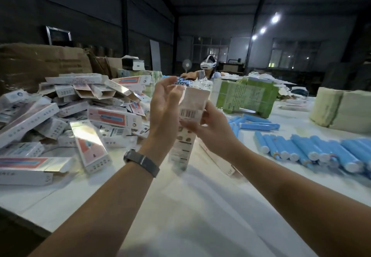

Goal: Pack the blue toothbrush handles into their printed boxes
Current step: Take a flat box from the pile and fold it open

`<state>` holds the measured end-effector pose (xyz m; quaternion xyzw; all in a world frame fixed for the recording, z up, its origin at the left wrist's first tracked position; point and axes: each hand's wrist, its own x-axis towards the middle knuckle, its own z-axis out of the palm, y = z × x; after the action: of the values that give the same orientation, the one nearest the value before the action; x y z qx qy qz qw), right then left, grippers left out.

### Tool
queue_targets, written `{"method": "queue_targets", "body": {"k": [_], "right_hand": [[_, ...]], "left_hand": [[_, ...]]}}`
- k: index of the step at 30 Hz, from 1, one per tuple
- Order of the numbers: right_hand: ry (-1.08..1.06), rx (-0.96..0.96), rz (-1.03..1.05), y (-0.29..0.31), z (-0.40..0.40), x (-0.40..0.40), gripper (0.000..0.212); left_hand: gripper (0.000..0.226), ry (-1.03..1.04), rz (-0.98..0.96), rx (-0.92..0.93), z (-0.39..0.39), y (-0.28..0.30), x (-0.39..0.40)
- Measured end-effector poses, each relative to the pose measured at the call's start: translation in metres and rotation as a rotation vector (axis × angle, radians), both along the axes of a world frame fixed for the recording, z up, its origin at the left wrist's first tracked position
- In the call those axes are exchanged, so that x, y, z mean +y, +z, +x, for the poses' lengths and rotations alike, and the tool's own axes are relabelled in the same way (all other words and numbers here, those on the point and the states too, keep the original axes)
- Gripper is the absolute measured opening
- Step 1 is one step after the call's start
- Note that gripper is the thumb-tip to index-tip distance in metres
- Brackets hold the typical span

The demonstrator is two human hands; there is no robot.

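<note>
Right hand grip pinches printed box mid-length, held above the counter; long axis near upright, top tilted far-right. Left hand fingers straight, palm beside box. Blue toothbrush handles lie right; boxes pile left.

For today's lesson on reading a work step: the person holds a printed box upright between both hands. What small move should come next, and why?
Probably press the top flap closed. The right hand grips the printed box upright at its barcode, the open left hand lies flat beside its top end, and neither holds a blue handle; whether one is inside cannot be seen.
</note>
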<state>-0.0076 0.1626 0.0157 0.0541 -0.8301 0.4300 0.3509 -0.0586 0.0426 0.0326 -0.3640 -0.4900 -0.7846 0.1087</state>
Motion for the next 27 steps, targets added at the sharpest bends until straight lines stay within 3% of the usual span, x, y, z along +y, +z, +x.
{"method": "queue_targets", "body": {"k": [2, 4, 9, 10, 12, 15, 18, 23, 27], "right_hand": [[0.085, -0.037, -0.112, 0.002, 0.0, 0.002, 0.026], [0.154, -0.107, -0.094, 0.004, 0.002, 0.004, 0.026], [0.391, -0.275, -0.223, 0.016, 0.005, 0.038, 0.068], [0.31, -0.258, -0.187, 0.017, 0.003, 0.051, 0.063], [-0.054, -0.228, 0.0, 0.014, -0.006, 0.083, 0.046], [-0.605, -0.516, 0.285, -0.009, -0.016, 0.141, 0.033], [-0.714, -0.788, 0.382, -0.035, -0.019, 0.174, 0.039], [-0.687, -0.847, 0.555, -0.039, -0.044, 0.171, 0.033], [-0.815, -0.861, 0.615, -0.038, -0.049, 0.17, 0.025]], "left_hand": [[0.033, -0.141, -0.119, 0.021, -0.005, -0.019, 0.003], [0.031, -0.196, -0.213, 0.067, -0.009, -0.034, 0.006], [0.018, -0.017, -0.223, 0.097, -0.017, -0.05, 0.011], [0.012, 0.017, -0.21, 0.065, -0.02, -0.051, 0.011], [0.011, 0.043, -0.178, 0.008, -0.022, -0.051, 0.011], [0.025, 0.105, -0.155, 0.015, -0.022, -0.051, 0.012], [0.034, 0.171, -0.146, 0.055, -0.022, -0.051, 0.012], [0.036, 0.28, -0.144, 0.104, -0.025, -0.053, 0.008], [0.037, 0.279, -0.166, 0.123, -0.026, -0.054, 0.007]]}}
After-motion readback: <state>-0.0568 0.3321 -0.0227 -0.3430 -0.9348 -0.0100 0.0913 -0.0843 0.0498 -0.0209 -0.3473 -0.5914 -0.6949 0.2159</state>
